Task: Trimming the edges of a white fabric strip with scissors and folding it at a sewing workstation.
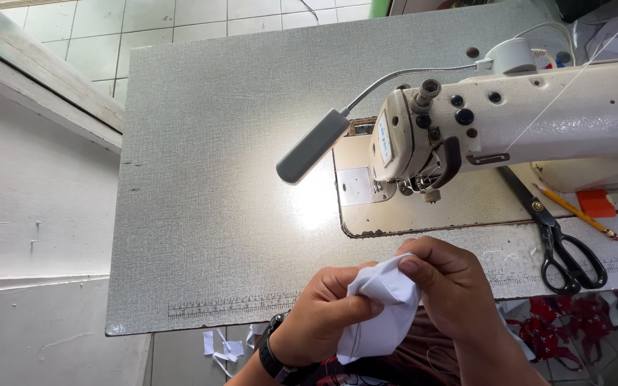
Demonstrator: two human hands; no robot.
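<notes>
A small piece of white fabric [384,307], folded and creased with a thin dark thread hanging from it, sits between both hands at the near edge of the grey sewing table [216,179]. The left hand [323,318] pinches its lower left side between thumb and fingers; the right hand [448,286] pinches the top, thumb pressed on the cloth. One sewing machine [509,121], one gooseneck lamp [314,145], one pair of black scissors [563,246] and what looks like one yellow pencil [574,211] lie beyond.

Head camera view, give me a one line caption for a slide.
Both hands, left and right, pinch a small white fabric piece at the table edge before a sewing machine, scissors alongside.
</notes>
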